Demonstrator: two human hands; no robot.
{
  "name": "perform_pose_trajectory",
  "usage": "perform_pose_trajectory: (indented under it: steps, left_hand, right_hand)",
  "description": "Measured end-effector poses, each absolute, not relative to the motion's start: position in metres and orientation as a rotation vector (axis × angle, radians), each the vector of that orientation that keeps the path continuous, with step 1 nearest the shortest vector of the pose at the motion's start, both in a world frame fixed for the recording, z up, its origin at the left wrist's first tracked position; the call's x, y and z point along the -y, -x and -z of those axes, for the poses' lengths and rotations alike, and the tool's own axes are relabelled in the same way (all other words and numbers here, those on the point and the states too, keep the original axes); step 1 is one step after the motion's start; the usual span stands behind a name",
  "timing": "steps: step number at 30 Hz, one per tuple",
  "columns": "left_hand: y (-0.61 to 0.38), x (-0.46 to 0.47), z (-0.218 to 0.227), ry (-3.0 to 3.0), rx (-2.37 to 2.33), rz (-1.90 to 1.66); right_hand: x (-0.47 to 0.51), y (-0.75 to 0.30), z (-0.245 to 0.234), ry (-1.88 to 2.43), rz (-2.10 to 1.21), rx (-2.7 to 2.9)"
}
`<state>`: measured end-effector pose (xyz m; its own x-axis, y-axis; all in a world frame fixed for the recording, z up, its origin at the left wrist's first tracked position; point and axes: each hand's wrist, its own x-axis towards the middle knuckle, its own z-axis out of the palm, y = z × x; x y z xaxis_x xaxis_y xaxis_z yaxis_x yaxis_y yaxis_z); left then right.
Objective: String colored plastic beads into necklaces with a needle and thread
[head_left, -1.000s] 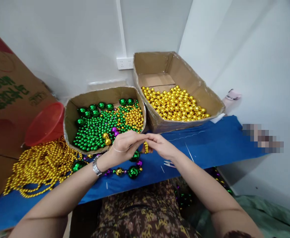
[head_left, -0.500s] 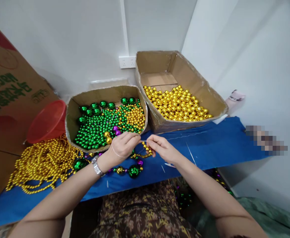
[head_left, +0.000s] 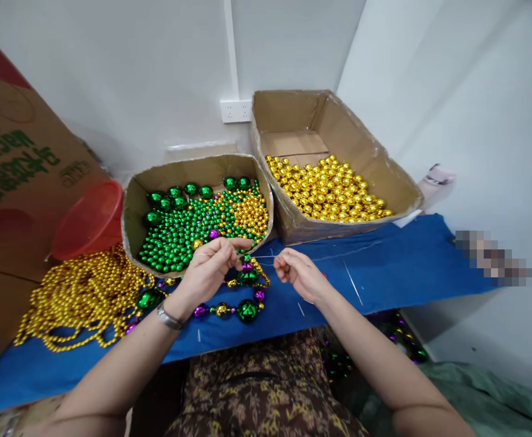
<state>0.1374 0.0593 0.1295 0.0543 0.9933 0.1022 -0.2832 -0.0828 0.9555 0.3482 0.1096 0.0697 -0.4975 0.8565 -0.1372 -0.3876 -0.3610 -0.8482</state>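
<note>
My left hand pinches the end of a bead strand of green, gold and purple beads that lies on the blue cloth. My right hand is closed in a pinch on a thin thread stretched between the two hands. Both hands hover just in front of the smaller cardboard box of green, gold and purple beads.
A larger cardboard box of gold balls stands behind on the right. A pile of gold bead strings lies at the left beside a red plastic bowl. Thin needles lie on the cloth. More beads lie below the table edge.
My hands have moved apart, drawing the thread taut between them. The gold beads slid down off my fingers onto the strand on the cloth.
</note>
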Motion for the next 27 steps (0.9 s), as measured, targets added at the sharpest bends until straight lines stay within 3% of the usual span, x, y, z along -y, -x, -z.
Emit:
perform_pose_trajectory:
  steps: [6,12,21,24,27]
  left_hand:
    - [-0.154,-0.074,-0.132,-1.025,-0.775,-1.372]
    - [-0.159,-0.078,-0.146,-1.180,-0.810,-1.420]
    - [-0.150,-0.069,-0.120,-1.135,-0.896,-1.401]
    - [-0.154,-0.074,-0.128,-1.226,-0.899,-1.398]
    - [-0.161,-0.080,-0.143,-1.329,-0.890,-1.397]
  right_hand:
    - [-0.119,-0.355,-0.098,0.474,-1.913,0.593]
    - [-0.123,-0.354,-0.128,0.331,-1.900,0.647]
    - [-0.116,-0.364,-0.109,0.549,-1.794,0.719]
    - [-0.121,-0.365,-0.114,0.636,-1.540,0.973]
    - [-0.123,-0.364,-0.121,0.749,-0.964,1.561]
